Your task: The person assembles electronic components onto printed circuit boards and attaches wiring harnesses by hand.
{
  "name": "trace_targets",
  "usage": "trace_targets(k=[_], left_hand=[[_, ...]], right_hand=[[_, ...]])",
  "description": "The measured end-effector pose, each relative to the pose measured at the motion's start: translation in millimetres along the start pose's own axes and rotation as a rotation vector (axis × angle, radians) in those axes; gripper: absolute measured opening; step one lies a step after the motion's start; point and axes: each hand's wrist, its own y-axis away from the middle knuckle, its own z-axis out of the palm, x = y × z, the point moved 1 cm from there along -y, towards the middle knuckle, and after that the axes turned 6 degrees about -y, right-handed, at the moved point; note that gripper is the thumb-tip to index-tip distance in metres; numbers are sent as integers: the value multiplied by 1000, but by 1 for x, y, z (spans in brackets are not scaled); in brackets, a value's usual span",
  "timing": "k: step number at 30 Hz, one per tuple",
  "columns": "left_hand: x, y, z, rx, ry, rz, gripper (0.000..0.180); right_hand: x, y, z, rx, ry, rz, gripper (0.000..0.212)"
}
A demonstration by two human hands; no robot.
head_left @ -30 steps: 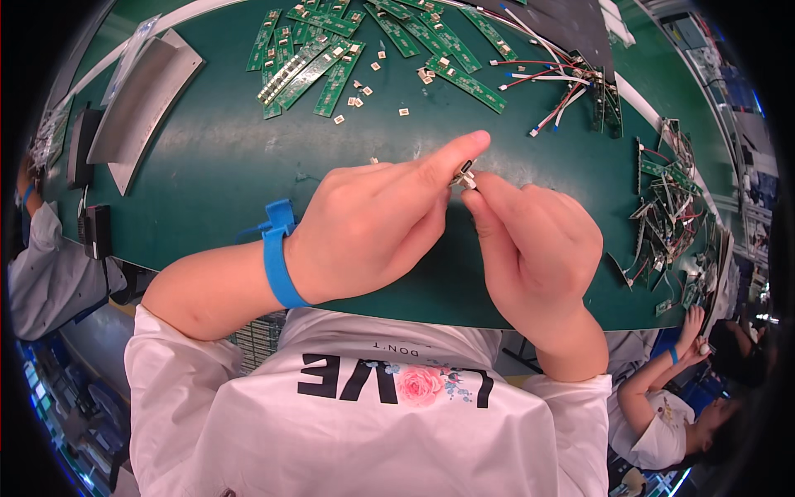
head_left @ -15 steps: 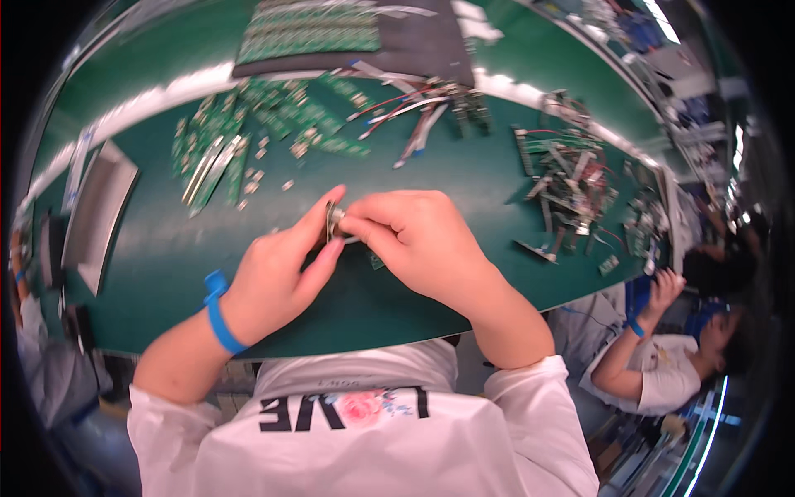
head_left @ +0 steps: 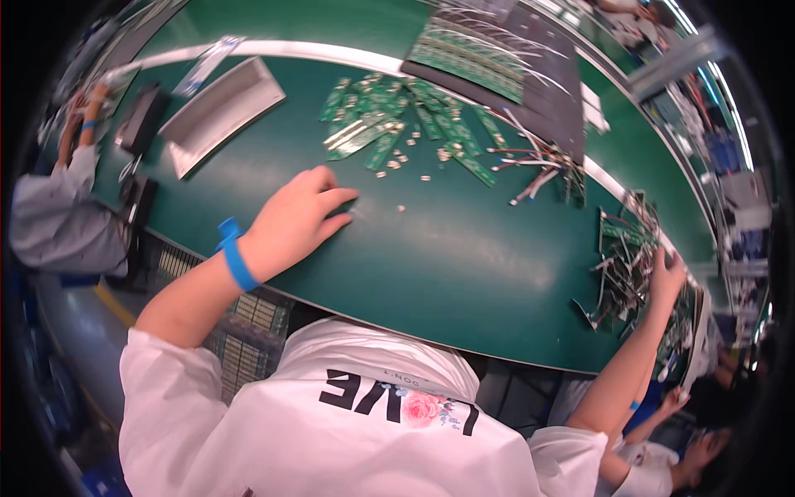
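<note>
My left hand (head_left: 300,217) hovers over or rests on the green mat (head_left: 464,265) at centre left. Its thumb and forefinger are apart, and I see nothing between them. At the far right my right hand (head_left: 666,280) reaches to the edge of a heap of small circuit boards with cables (head_left: 623,269). Its fingers look apart, their tips touching or just above the heap; no held piece can be made out there. A single small pale connector (head_left: 401,209) lies to the right of my left hand.
Loose green circuit boards (head_left: 381,112) lie at the back middle, with several small connectors (head_left: 402,157) before them. Cables (head_left: 534,166) lie to their right. A dark mat (head_left: 546,79) holds rows of boards. An open pale box (head_left: 224,108) stands back left. Other people sit at both sides.
My hands have parted: the right has swung far right to the heap, and the small piece they held together is no longer visible between them. The view has turned, shifting the table.
</note>
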Motion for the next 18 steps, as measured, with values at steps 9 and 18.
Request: trace_targets(k=[9, 18], left_hand=[[11, -46, 17, 355, -114, 50, 40], [-7, -76, 42, 272, 9, 118, 30]], right_hand=[[-305, 130, -18, -59, -466, -583, 36], [-360, 195, 39, -589, -483, -772, 74]])
